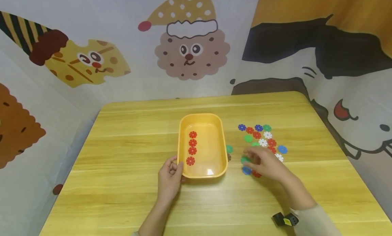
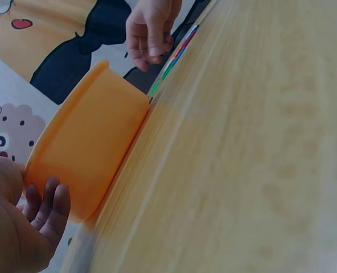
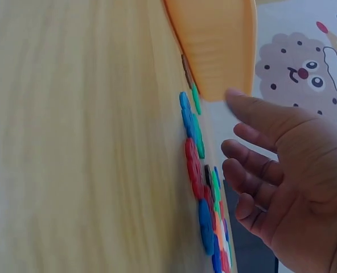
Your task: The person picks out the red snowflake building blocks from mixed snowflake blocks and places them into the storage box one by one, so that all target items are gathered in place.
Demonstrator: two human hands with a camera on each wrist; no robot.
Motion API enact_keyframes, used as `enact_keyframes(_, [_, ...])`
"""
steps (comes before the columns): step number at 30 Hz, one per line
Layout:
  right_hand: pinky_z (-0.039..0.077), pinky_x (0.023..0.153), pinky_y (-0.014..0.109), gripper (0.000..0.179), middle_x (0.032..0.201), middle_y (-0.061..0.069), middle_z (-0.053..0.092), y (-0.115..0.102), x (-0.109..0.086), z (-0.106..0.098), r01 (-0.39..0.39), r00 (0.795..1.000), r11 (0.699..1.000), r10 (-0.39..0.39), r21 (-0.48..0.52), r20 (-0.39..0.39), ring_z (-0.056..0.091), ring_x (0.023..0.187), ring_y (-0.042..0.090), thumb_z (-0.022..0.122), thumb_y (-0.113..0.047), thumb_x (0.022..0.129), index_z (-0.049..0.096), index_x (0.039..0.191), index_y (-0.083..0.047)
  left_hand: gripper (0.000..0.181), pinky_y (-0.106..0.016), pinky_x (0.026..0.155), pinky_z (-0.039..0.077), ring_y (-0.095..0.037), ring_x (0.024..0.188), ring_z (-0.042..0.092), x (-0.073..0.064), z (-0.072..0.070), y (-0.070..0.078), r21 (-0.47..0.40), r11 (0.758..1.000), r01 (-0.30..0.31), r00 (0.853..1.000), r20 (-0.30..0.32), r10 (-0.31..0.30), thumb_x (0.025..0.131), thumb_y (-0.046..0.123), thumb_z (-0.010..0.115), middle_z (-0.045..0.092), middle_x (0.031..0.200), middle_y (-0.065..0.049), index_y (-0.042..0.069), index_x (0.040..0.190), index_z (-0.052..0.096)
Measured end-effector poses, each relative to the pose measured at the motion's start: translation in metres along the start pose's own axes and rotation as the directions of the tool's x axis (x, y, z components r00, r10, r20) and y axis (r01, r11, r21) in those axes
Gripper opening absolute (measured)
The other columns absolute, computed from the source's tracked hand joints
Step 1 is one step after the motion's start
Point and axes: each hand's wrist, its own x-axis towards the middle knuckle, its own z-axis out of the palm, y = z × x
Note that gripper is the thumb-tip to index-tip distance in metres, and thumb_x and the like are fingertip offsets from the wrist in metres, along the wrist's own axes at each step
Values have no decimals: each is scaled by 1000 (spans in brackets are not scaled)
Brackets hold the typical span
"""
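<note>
A yellow-orange plastic tray (image 1: 225, 161) stands on the table with several red snowflake discs (image 1: 192, 150) in a column along its left inside. My left hand (image 1: 169, 177) holds the tray at its near left corner, thumb at the rim and fingers against the outer wall (image 2: 94, 142). Over the loose discs to the right of the tray is my right hand (image 1: 265, 162), its fingers loosely bent and nothing seen between them. Beneath it lie a blue disc (image 1: 246, 170) and a green disc (image 1: 245, 159), partly covered by the fingers.
Loose snowflake discs in red, white, blue and green spread right of the tray, among them a white disc (image 1: 262, 142). A green disc (image 1: 229, 149) lies close by the tray's right wall. A small black device (image 1: 285, 219) is by the right sleeve. Cartoon-printed cloth (image 1: 193, 88) hangs behind the table.
</note>
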Motion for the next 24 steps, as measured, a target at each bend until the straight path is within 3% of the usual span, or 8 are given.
enact_keyframes(8, [49, 60, 23, 44, 86, -4, 60, 6, -14, -3, -57, 998, 998, 57, -16, 24, 51, 75, 16, 89, -21, 77, 70, 114, -5, 30, -33, 53, 63, -22, 59, 66, 0, -1, 0, -3, 1000, -2, 1000, 1, 2, 98, 9, 65, 63, 77, -19, -1, 127, 62])
enact_keyframes(16, [51, 64, 24, 39, 87, -7, 61, 9, -24, -6, -86, 995, 994, 89, -72, 34, 52, 76, 12, 91, -29, 74, 73, 103, -11, 32, -32, 53, 63, -20, 59, 65, 2, 0, 1, -3, 1000, 25, 1000, -1, -25, 98, 10, 66, 64, 79, -20, -1, 128, 62])
enact_keyframes(24, [44, 59, 22, 27, 76, -6, 55, 9, -26, -10, -23, 994, 999, 26, -30, 103, 48, 71, 11, 90, -23, 75, 69, 89, -15, 32, -33, 54, 63, -22, 59, 64, 3, 1, 1, 26, 998, 62, 998, -8, -61, 98, 5, 64, 63, 80, -25, -3, 129, 61])
